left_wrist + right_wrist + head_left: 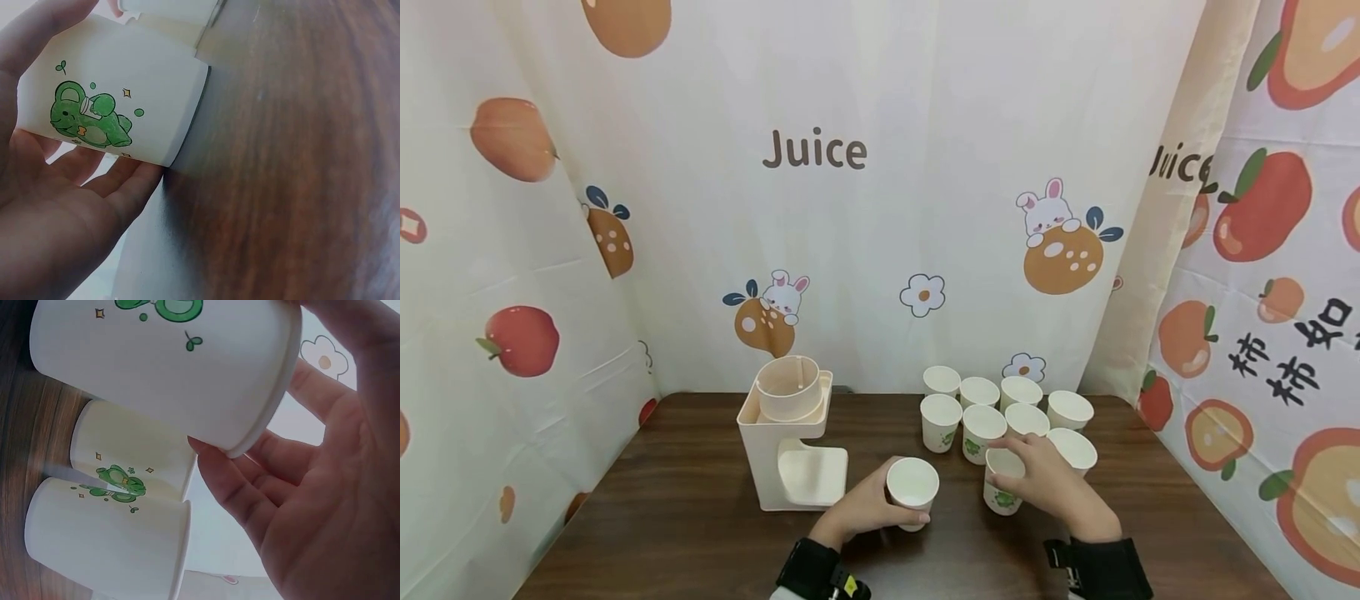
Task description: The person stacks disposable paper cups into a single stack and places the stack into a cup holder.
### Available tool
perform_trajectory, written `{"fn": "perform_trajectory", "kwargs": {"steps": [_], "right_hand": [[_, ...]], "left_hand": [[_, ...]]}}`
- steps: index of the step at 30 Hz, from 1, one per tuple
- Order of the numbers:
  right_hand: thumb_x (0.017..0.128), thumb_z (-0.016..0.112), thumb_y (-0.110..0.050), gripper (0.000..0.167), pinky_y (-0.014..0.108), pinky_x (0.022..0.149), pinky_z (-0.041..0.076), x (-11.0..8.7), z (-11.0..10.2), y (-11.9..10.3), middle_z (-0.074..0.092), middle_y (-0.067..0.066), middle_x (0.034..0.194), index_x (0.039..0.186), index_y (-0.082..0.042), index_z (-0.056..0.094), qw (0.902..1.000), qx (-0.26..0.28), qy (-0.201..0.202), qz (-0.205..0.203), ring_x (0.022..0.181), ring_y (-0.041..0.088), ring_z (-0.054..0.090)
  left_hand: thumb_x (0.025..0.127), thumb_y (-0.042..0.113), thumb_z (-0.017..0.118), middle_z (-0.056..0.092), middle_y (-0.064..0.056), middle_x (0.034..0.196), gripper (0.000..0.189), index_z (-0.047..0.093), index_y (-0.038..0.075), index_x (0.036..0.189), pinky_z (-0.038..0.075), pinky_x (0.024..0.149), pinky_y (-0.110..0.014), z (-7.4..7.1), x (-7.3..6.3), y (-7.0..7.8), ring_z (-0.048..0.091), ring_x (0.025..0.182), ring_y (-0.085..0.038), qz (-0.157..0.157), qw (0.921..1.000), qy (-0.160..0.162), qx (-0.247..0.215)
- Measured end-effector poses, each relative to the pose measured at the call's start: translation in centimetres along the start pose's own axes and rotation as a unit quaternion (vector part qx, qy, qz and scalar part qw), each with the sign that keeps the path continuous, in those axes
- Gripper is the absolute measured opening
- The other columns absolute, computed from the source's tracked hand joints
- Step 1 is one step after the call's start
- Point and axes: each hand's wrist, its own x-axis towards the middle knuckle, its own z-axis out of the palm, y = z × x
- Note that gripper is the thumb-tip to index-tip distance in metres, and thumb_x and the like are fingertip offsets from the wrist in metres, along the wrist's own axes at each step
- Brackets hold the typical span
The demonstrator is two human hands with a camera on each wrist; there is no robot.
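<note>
Two cups in hand, both upright. With left hand (867, 504), gripping the first cup (913, 487) round its side, fingers curled along one flank, thumb on the other. With right hand (1048, 477), pinching the second cup (1002, 500) at the rim between thumb and fingers. Contact of either base with the table (685, 542): impossible to tell. Green animal print on both. Just beyond the second cup, eight more cups (940, 436) in a close cluster, mouths up. Left of the first cup, near left hand, a cream machine (767, 467). Behind everything, a fruit-printed curtain (887, 225).
</note>
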Motion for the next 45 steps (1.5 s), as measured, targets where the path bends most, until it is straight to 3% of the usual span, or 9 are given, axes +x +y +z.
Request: {"fn": "perform_trajectory", "kwargs": {"steps": [8,19,34,45], "right_hand": [[0.088,0.079,-0.03,0.039,0.051,0.085,0.05,0.2,0.0,-0.7,0.067,0.012,0.108,0.121,-0.01,0.072,0.9968,-0.003,0.062,-0.05,0.103,0.033,0.062],[0.083,0.082,-0.015,0.043,0.058,0.086,0.047,0.7,-0.4,-2.6,0.065,0.023,0.115,0.123,-0.01,0.07,0.9756,-0.012,0.157,-0.153,0.109,0.043,0.06],[0.086,0.081,-0.021,0.048,0.055,0.087,0.049,0.8,-0.8,-5.8,0.062,0.013,0.13,0.131,-0.019,0.065,0.9694,0.008,0.164,-0.183,0.119,0.039,0.055],[0.089,0.078,-0.027,0.046,0.053,0.091,0.049,1.4,0.2,-7.9,0.059,0.009,0.134,0.132,-0.024,0.064,0.9671,0.018,0.148,-0.206,0.126,0.032,0.052]], "left_hand": [[0.08,0.011,0.085,0.06,-0.002,0.122,0.073,0.046,0.009,0.141,0.044,0.096,-0.04,0.1,0.1,-0.1,0.058,0.112,-0.019,0.003,1.0,0.0,-0.001],[0.08,0.013,0.085,0.06,-0.003,0.122,0.071,0.046,0.009,0.14,0.045,0.095,-0.037,0.1,0.1,-0.4,0.059,0.111,-0.018,0.011,0.9999,-0.005,-0.003],[0.079,0.015,0.086,0.061,-0.001,0.12,0.071,0.047,0.01,0.138,0.045,0.094,-0.036,0.1,0.2,-0.6,0.06,0.109,-0.018,0.017,0.9998,0.0,0.003],[0.082,0.012,0.083,0.059,-0.001,0.121,0.069,0.045,0.013,0.139,0.045,0.093,-0.037,0.0,0.1,-0.6,0.058,0.11,-0.019,0.017,0.9998,-0.01,0.001]]}}
